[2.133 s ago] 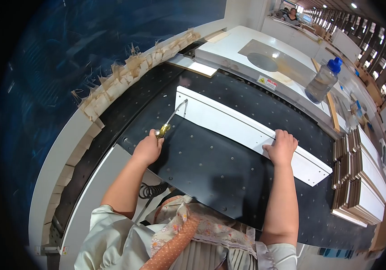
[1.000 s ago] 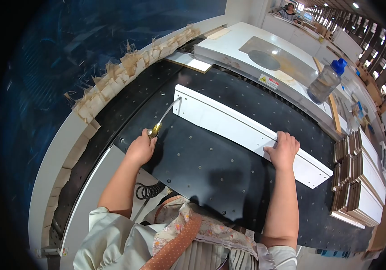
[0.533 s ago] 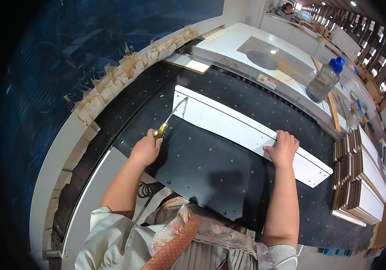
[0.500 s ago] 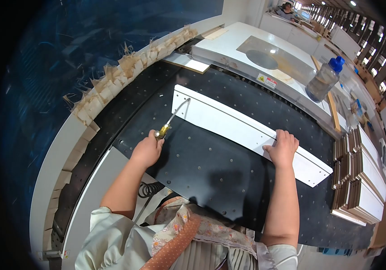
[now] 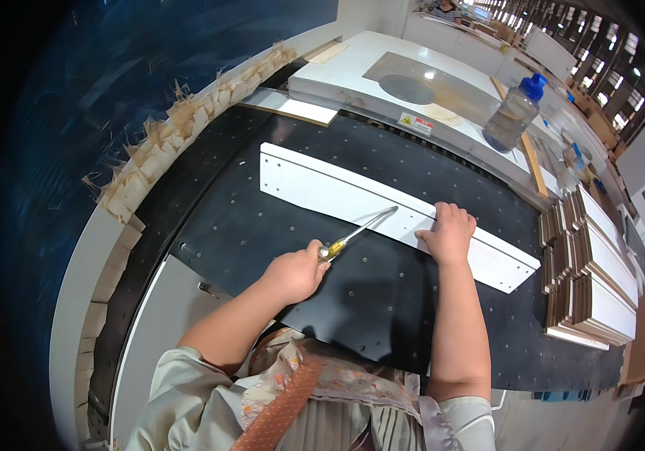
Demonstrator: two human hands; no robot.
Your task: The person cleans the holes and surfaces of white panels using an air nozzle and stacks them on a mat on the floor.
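A long white board (image 5: 337, 188) lies on the black table (image 5: 315, 293), with a groove along its far side and small holes near both ends and around its middle. My left hand (image 5: 294, 275) is closed around a tool with a yellow handle and a thin metal shaft (image 5: 364, 228); its exact kind is unclear. The shaft's dark tip is over the board's middle, near the groove; I cannot tell if it touches. On the board's right half rests my right hand (image 5: 452, 234), gripping it with fingers over the far edge and thumb on the top face.
Stacked white boards (image 5: 593, 278) stand at the right end of the table. Behind it, a blue-capped bottle (image 5: 514, 116) stands on a white machine cover (image 5: 337, 71). A fringe of torn strips (image 5: 179, 124) lines the left side. A person (image 5: 445, 10) is far back.
My left hand has moved the tool to the right, from the board's left end to its middle. My right hand keeps its place on the board. The whole view has shifted slightly.
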